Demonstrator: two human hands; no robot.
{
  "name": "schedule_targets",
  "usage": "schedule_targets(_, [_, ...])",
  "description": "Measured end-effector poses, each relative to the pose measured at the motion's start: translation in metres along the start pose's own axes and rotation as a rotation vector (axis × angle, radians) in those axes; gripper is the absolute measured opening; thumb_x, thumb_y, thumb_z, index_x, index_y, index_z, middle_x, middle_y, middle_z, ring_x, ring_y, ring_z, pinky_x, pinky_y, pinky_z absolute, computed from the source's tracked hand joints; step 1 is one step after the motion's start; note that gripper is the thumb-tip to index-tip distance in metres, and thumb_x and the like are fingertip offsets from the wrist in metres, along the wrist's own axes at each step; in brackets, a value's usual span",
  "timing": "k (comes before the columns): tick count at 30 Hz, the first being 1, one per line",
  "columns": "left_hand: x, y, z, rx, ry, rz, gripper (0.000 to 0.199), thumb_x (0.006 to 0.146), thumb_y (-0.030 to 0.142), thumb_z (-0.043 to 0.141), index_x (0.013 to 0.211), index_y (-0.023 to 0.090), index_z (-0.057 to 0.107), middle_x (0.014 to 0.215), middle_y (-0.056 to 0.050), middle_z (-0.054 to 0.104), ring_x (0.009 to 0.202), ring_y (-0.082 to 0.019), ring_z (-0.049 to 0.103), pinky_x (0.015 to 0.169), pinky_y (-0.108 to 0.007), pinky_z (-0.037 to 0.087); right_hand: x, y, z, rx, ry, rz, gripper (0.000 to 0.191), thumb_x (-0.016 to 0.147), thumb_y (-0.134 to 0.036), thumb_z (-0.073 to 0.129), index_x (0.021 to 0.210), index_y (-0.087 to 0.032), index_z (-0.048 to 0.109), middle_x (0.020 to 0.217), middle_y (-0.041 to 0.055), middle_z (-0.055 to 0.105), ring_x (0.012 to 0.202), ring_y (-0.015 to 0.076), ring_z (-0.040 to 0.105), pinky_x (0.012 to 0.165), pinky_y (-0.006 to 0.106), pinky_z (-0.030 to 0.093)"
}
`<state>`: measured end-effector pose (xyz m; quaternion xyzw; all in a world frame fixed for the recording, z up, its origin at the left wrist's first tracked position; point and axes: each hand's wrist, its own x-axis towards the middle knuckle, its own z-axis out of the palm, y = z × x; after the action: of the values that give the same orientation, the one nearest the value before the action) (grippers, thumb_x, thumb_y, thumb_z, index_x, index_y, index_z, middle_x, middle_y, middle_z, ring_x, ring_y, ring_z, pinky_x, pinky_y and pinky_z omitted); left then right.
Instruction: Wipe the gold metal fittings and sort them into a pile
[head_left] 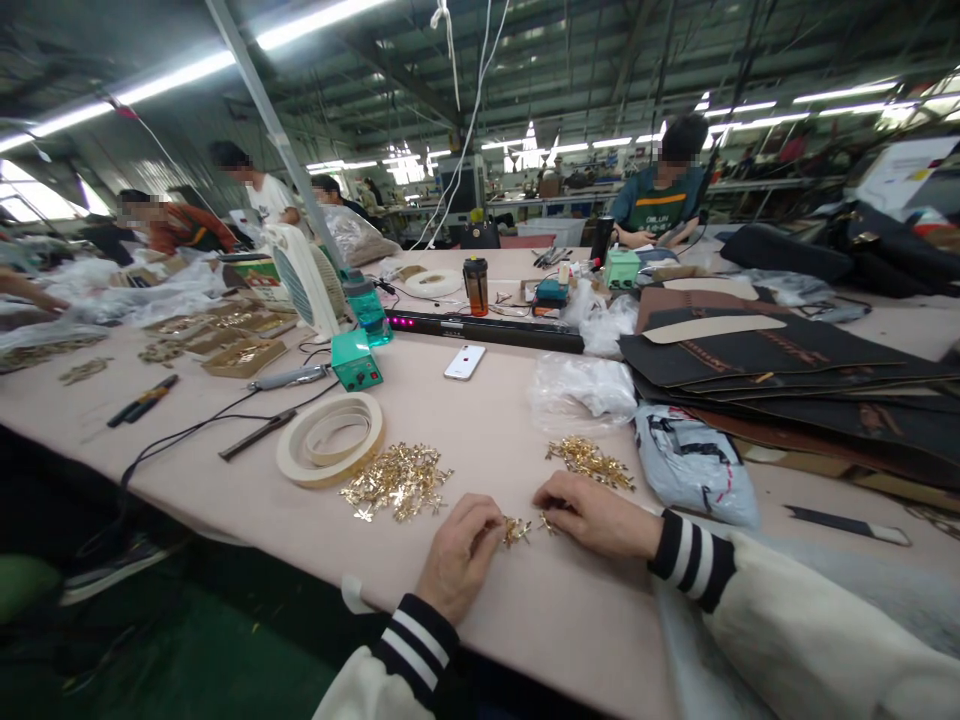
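Observation:
My left hand [459, 555] rests on the pink table [495, 440] near its front edge, fingers pinched on a small gold metal clasp [516, 531]. My right hand [596, 515] lies just to the right, its fingertips on another small gold piece [546, 522]. A heap of the same gold metal pieces [396, 482] lies to the left of my hands. A smaller heap [591, 461] sits just beyond my right hand. Both sleeves are cream with black and white striped cuffs.
Tape rolls [330, 440], a teal control box [355, 362], a white phone [464, 362] and a small fan [304, 278] stand farther back. Plastic bags [694, 462] and stacked dark leather panels [780, 365] fill the right. Other people work at the far side.

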<state>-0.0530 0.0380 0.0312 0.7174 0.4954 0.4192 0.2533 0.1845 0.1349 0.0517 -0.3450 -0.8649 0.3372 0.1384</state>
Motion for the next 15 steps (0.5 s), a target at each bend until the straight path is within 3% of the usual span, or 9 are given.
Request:
schedule_targets(10, [-0.008,-0.006,-0.004,0.061,0.105,-0.131,0.013,0.101,0.026,0.052,0.091,0.022,0.059,0.092,-0.004,0.062,0.086,-0.019,0.06,0.077,-0.032,0.05,-0.003,0.001,-0.003,0.038,-0.03,0.017,0.025,0.088,-0.017,0.06,0.11,-0.019,0.073,0.106,0.0081,0.071,0.095,0.0206,0.065,0.09,0.035,0.053])
schedule_targets(13, [-0.01,-0.009,-0.002,0.056,0.123,-0.126,0.006,0.098,0.024,0.056,0.099,0.022,0.061,0.095,-0.004,0.063,0.084,-0.018,0.062,0.076,-0.032,0.053,-0.003,0.0,-0.003,0.036,-0.026,0.012,0.028,0.087,-0.014,0.059,0.111,-0.019,0.072,0.107,0.0084,0.071,0.096,0.0206,0.065,0.091,0.036,0.053])
schedule_targets(15, [-0.011,-0.009,0.0,0.073,0.092,-0.107,0.015,0.093,0.022,0.062,0.108,0.022,0.062,0.1,-0.005,0.064,0.086,-0.018,0.063,0.077,-0.033,0.055,-0.003,0.0,-0.002,0.026,-0.02,-0.001,0.03,0.086,-0.012,0.057,0.111,-0.018,0.072,0.106,0.0083,0.071,0.096,0.0207,0.065,0.091,0.036,0.052])
